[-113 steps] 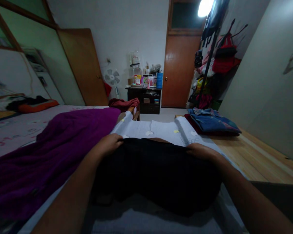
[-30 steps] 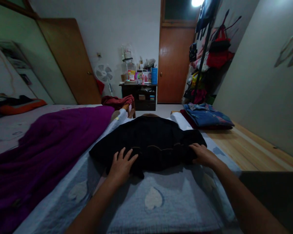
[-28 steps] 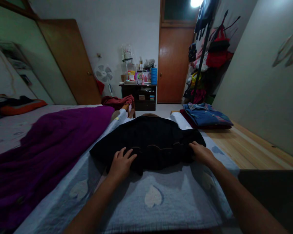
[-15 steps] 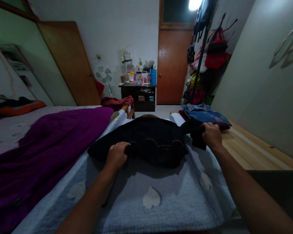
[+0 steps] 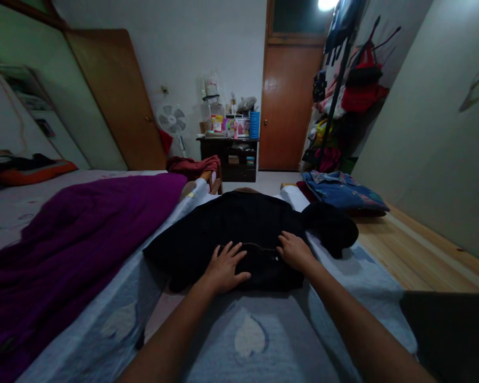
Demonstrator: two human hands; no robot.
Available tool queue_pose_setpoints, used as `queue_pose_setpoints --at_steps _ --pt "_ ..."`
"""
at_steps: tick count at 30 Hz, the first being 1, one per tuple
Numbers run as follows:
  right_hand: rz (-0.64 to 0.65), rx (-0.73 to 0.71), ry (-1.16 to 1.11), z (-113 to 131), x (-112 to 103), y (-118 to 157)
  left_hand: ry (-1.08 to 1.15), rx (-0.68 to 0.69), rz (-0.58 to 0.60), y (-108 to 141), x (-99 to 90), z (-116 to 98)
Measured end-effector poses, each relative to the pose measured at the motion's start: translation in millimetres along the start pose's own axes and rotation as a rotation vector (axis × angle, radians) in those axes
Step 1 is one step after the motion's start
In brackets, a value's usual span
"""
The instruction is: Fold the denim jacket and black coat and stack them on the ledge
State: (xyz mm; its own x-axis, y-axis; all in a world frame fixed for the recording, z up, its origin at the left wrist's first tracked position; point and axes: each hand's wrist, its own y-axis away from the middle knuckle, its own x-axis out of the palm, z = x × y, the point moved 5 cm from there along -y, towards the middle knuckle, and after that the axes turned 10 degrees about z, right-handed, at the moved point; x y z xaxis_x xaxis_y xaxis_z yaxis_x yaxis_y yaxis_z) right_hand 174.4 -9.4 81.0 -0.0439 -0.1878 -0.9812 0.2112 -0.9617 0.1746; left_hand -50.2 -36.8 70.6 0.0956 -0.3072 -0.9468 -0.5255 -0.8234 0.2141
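Moved inward, my right hand (image 5: 297,252) rests half-open and my left hand (image 5: 223,270) wide, both on the black garment (image 5: 247,215); I judge it smoothing, needing even pressure next.

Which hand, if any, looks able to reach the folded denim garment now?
Probably the right hand: it lies on the black garment, and only that garment's sleeve partly blocks the denim garment.

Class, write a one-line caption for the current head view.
Left hand and right hand rest on a black garment beside purple cloth.
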Motion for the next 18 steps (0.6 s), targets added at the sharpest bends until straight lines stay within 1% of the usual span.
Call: queue_pose_setpoints --at_steps 2,3,6,9,13,15,18 --pt "0.139 0.145 0.014 -21.9 12.9 -5.1 0.026 -0.020 0.007 -2.1 8.1 6.0" --pt "0.183 0.187 0.013 -30.9 17.0 -8.6 0.036 -0.023 0.004 -2.3 11.2 8.1" --pt "0.226 0.225 -0.005 -44.3 20.2 -26.9 0.046 -0.017 -0.007 -2.1 18.3 11.2" --pt "0.204 0.223 -0.039 -44.0 15.2 -54.2 0.055 -0.005 -0.006 -2.4 23.4 12.8" --pt "0.108 0.172 -0.093 -36.6 9.1 -91.5 0.079 -0.003 -0.009 -3.5 27.3 15.5" --pt "0.099 0.149 -0.115 -32.2 15.3 -105.6 0.086 -0.005 -0.016 -3.8 27.7 15.9" --pt "0.158 0.121 -0.141 -24.5 35.7 -117.1 0.093 -0.011 -0.014 -3.8 27.8 15.6"
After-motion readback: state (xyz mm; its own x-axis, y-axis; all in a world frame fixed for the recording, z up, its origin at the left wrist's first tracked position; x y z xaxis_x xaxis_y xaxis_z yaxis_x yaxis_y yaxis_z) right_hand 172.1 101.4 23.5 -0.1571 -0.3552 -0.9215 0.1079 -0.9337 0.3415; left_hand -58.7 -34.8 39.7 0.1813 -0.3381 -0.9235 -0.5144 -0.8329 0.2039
